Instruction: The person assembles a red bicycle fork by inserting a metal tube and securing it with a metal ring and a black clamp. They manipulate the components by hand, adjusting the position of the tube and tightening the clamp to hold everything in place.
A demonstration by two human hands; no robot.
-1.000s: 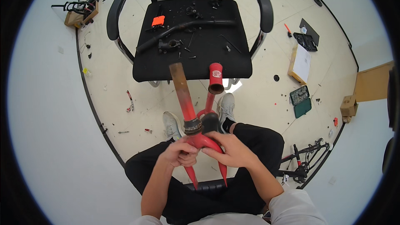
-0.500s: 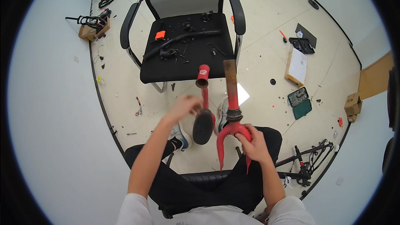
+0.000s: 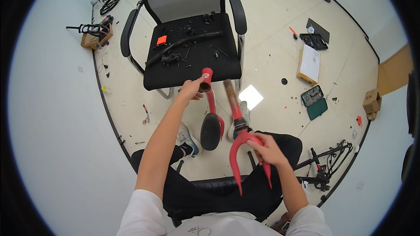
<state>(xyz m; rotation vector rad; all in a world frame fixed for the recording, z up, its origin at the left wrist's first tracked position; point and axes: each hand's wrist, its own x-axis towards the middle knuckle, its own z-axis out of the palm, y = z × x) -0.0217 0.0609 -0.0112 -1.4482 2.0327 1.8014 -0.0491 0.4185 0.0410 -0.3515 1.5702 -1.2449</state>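
In front of my knees a red bicycle frame [image 3: 211, 100] stands with its head tube toward the chair and a black saddle [image 3: 210, 132] nearer me. My left hand [image 3: 191, 90] grips the head tube from the left, thumb on top; the tube's open, dark end shows beside the fingers. My right hand [image 3: 265, 149] is closed round the crown of a red bicycle fork [image 3: 236, 146]. The fork's two legs point down toward my lap. Its worn brownish steerer tube leans up and left, its tip a little right of the head tube, apart from it.
A black office chair [image 3: 192, 71] ahead carries a handlebar [image 3: 186, 43], an orange piece [image 3: 162, 40], hex keys and small parts. On the floor at right lie a white-topped box [image 3: 309, 64], a green case [image 3: 317, 109] of small parts and a dark bicycle frame [image 3: 323, 170].
My left hand has moved forward onto the head tube and closed on it. The fork's steerer has tilted left and lowered in my right hand, closer to the head tube.
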